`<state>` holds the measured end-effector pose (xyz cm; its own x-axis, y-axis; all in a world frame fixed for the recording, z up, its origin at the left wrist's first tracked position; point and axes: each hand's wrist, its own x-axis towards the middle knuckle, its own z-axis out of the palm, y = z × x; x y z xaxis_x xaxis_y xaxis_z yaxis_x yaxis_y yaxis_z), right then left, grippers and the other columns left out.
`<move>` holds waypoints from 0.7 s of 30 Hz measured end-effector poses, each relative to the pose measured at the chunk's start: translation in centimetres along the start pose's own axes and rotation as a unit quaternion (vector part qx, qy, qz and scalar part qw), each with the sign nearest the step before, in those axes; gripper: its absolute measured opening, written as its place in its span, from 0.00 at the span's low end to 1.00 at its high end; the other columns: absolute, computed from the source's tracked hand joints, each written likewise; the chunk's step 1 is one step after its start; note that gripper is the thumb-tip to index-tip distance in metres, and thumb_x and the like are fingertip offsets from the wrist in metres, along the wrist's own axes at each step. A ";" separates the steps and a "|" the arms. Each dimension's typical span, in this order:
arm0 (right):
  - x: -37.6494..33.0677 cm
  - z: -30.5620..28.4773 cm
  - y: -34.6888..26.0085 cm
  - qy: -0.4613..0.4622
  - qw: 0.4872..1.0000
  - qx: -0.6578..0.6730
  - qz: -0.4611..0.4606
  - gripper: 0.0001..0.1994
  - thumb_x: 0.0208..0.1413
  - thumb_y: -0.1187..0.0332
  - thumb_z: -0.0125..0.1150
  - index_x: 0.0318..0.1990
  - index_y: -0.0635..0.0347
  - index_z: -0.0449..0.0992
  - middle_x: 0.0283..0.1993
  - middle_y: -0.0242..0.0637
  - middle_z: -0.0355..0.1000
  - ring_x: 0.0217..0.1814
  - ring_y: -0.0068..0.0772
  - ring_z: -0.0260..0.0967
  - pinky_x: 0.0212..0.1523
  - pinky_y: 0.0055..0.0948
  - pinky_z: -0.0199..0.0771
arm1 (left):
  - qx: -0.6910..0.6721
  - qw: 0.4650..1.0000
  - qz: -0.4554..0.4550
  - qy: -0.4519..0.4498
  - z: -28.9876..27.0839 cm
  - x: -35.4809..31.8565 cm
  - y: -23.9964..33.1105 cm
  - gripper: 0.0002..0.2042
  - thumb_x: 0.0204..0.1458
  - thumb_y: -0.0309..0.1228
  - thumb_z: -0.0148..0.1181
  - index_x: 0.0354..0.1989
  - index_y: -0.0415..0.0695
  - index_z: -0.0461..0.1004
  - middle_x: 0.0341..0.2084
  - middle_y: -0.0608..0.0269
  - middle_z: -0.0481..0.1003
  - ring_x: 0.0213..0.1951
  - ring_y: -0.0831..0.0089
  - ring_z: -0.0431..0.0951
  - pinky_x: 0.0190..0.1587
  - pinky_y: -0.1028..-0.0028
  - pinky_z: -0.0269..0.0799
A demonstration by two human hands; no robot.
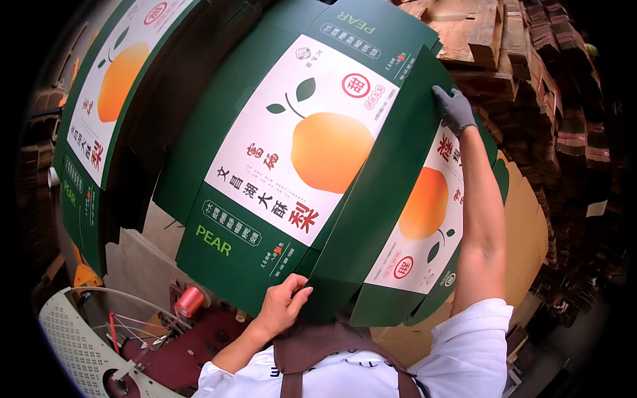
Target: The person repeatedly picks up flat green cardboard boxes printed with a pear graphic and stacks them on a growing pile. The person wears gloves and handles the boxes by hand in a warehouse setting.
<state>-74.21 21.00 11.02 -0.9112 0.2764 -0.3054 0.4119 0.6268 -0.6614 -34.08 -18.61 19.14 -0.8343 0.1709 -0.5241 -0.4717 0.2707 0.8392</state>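
Note:
A large green printed carton sheet [265, 99] lies spread before me, with white panels, an orange-yellow fruit picture and dark leaves. A raised, folded part of it [424, 199] slopes toward my right and shows a second fruit panel. My bare left hand [285, 306] pinches the near edge of the cardboard, close to the fold. At the far right, my right hand [456, 110], in a dark grey glove, grips the upper edge of the folded part. Some of its fingers are hidden behind the board.
Another green printed carton [109, 86] stands at the left, past a dark gap. Below it is a machine with a perforated pale cover [73, 331] and a red spool [190, 300]. Brown cardboard stacks [464, 33] rise at the right, with plain board [524, 225] beside my arm.

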 end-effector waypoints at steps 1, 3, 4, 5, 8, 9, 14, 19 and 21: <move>-0.1 -0.5 0.2 0.000 1.000 0.000 0.002 0.37 0.51 0.44 0.69 0.53 0.74 0.70 0.32 0.42 0.75 0.19 0.30 0.70 0.15 0.29 0.69 | -0.004 1.000 0.001 -0.001 -0.1 0.3 0.0 0.06 0.58 0.25 0.61 0.38 0.36 0.72 0.20 0.62 0.73 0.22 0.78 0.70 0.26 0.76 0.66; -2.5 -2.0 -2.1 -0.031 0.998 0.053 0.030 0.35 0.50 0.44 0.72 0.51 0.69 0.72 0.32 0.36 0.73 0.19 0.23 0.65 0.16 0.24 0.65 | -0.015 1.000 -0.006 0.010 0.1 0.2 -0.3 0.05 0.58 0.24 0.61 0.38 0.36 0.72 0.19 0.64 0.71 0.22 0.81 0.68 0.26 0.78 0.64; -2.7 -1.9 -2.2 -0.033 0.998 0.058 0.023 0.34 0.51 0.45 0.71 0.51 0.67 0.72 0.32 0.34 0.72 0.20 0.22 0.63 0.17 0.22 0.63 | -0.023 0.999 -0.014 0.024 0.3 0.2 -0.9 0.05 0.58 0.24 0.61 0.39 0.36 0.72 0.19 0.63 0.71 0.22 0.81 0.68 0.26 0.78 0.64; -2.2 -2.8 -0.7 -0.020 0.999 0.019 0.018 0.35 0.50 0.45 0.72 0.53 0.68 0.71 0.33 0.34 0.72 0.20 0.21 0.63 0.17 0.21 0.62 | -0.030 0.999 -0.021 0.026 0.4 0.5 -1.5 0.06 0.58 0.24 0.61 0.39 0.36 0.72 0.19 0.63 0.71 0.22 0.81 0.68 0.26 0.78 0.64; -3.3 -3.8 1.5 0.045 0.998 0.032 0.004 0.34 0.53 0.50 0.72 0.57 0.71 0.70 0.43 0.34 0.75 0.39 0.20 0.70 0.35 0.20 0.69 | -0.032 0.998 -0.043 0.038 1.2 1.4 -2.8 0.07 0.57 0.23 0.61 0.42 0.36 0.72 0.23 0.60 0.75 0.25 0.79 0.74 0.30 0.77 0.70; -3.0 -4.2 2.8 0.074 0.997 0.006 -0.029 0.31 0.53 0.50 0.72 0.53 0.71 0.74 0.42 0.34 0.76 0.37 0.20 0.70 0.37 0.21 0.70 | -0.033 0.998 -0.039 0.047 1.7 1.7 -3.3 0.09 0.57 0.22 0.61 0.44 0.36 0.71 0.25 0.58 0.77 0.27 0.77 0.77 0.33 0.77 0.72; -2.2 -5.3 4.6 0.074 0.995 -0.050 -0.054 0.27 0.54 0.49 0.70 0.46 0.69 0.80 0.41 0.32 0.79 0.38 0.19 0.71 0.42 0.20 0.70 | 0.035 0.996 0.020 0.082 2.3 2.0 -4.6 0.16 0.56 0.22 0.61 0.52 0.38 0.68 0.37 0.50 0.79 0.37 0.59 0.82 0.39 0.68 0.77; -1.5 -4.1 4.5 0.074 0.994 -0.068 -0.044 0.27 0.55 0.51 0.70 0.50 0.70 0.80 0.44 0.32 0.79 0.40 0.19 0.72 0.46 0.20 0.70 | 0.129 0.976 0.123 0.124 3.0 2.3 -5.5 0.21 0.50 0.16 0.64 0.54 0.40 0.71 0.43 0.52 0.75 0.38 0.57 0.80 0.39 0.65 0.78; -2.0 -3.4 3.8 0.071 0.995 -0.070 -0.030 0.28 0.55 0.50 0.70 0.49 0.70 0.80 0.44 0.33 0.79 0.41 0.20 0.72 0.47 0.21 0.70 | 0.139 0.972 0.124 0.140 3.5 2.1 -5.8 0.22 0.49 0.16 0.64 0.55 0.42 0.73 0.43 0.54 0.74 0.37 0.57 0.79 0.37 0.64 0.77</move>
<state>-70.85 25.24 11.45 -0.9306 0.3285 -0.1613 0.3596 0.7384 -0.5704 -32.10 -16.46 12.64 -0.9760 0.0098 -0.2176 -0.1828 0.5065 0.8426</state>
